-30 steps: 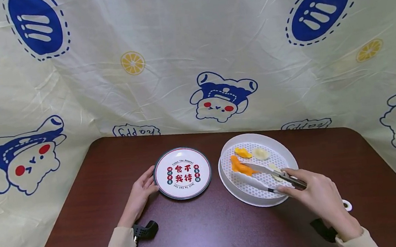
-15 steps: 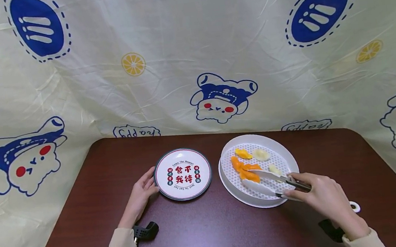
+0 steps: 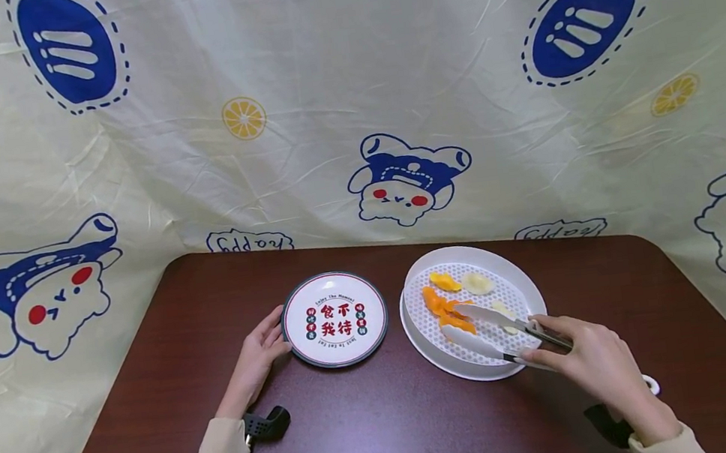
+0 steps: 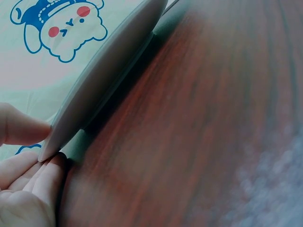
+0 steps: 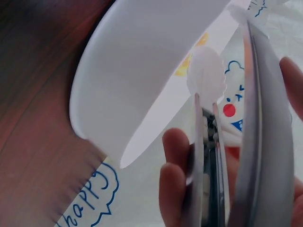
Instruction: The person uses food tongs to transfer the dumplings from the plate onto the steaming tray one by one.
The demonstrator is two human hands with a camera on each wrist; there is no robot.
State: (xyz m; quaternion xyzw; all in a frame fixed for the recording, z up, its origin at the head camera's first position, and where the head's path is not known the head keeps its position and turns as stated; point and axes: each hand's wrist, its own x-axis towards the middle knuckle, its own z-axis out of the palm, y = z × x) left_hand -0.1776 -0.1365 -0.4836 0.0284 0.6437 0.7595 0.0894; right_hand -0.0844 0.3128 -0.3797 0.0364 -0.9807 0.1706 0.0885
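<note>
1. Left hand [image 4: 21,182], lower left corner: fingertips [image 4: 28,130] touch the near rim of the plate; the thumb lies above the rim and the other fingers below it.
2. Plate [image 4: 109,78], seen edge-on from below, its pale grey underside running diagonally to the upper centre.
3. Table [image 4: 199,123]: dark reddish-brown wood grain, blurred at lower right.
4. Backdrop cloth [image 4: 57,26], upper left: cream, printed with a blue-and-white cartoon figure with red cheeks.
</note>
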